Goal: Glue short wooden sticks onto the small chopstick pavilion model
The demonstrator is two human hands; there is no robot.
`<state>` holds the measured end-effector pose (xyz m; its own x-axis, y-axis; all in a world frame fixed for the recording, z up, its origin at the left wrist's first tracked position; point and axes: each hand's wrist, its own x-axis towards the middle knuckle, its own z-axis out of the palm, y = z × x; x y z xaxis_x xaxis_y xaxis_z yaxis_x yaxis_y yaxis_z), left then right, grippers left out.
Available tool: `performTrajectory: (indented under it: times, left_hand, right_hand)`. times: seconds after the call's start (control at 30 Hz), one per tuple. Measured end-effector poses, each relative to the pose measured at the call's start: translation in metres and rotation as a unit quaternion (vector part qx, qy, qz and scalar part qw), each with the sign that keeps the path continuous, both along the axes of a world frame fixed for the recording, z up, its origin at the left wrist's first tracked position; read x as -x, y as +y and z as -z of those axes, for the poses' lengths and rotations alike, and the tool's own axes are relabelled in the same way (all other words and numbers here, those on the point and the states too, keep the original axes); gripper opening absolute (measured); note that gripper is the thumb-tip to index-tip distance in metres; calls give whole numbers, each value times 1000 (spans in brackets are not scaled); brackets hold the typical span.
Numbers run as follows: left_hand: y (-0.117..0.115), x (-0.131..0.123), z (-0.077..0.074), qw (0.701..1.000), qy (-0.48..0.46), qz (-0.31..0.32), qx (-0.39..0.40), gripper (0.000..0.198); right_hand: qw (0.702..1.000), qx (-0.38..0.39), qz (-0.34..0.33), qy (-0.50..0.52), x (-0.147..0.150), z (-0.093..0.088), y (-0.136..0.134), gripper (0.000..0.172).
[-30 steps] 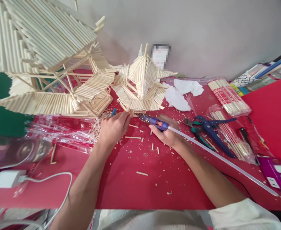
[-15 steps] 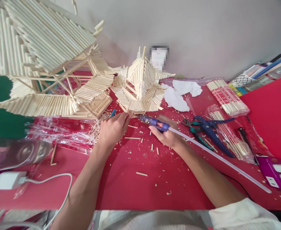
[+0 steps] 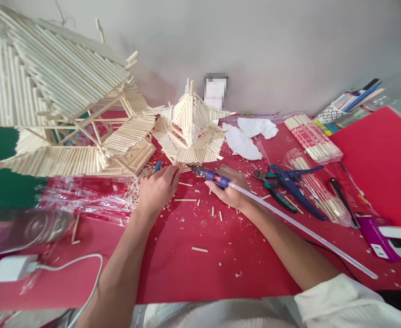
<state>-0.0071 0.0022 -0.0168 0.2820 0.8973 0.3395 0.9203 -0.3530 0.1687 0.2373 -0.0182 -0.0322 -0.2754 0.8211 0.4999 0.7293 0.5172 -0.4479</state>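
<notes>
My right hand (image 3: 230, 189) is closed around a blue glue gun (image 3: 210, 175) with a long clear glue stick (image 3: 299, 228) trailing back to the right. Its nozzle points at the lower front edge of a small pagoda-shaped model of pale wooden sticks (image 3: 190, 132). My left hand (image 3: 157, 189) rests on the red table (image 3: 193, 269) with its fingertips pinched at that same edge of the model, close to the nozzle. What the fingers pinch is too small to make out.
A large stick-built roof structure (image 3: 67, 105) fills the left. Blue-handled cutters (image 3: 289, 180), packs of sticks (image 3: 311, 136), white tissues (image 3: 244, 136) and a purple tool (image 3: 384, 234) lie on the right. Clear wrappers (image 3: 80, 196), a white charger with cable (image 3: 12, 266) and loose offcuts are near.
Both hands hold the same pose at the model's edge. The view has shifted slightly, so everything sits a little lower and further left in the picture.
</notes>
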Motion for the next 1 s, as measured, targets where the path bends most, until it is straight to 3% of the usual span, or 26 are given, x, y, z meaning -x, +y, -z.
performTrajectory:
  times: [1.0]
  left_hand:
    - [1, -1, -4, 1000, 10, 8, -18, 36]
  right_hand:
    - [998, 44, -18, 36, 3, 2, 4, 44]
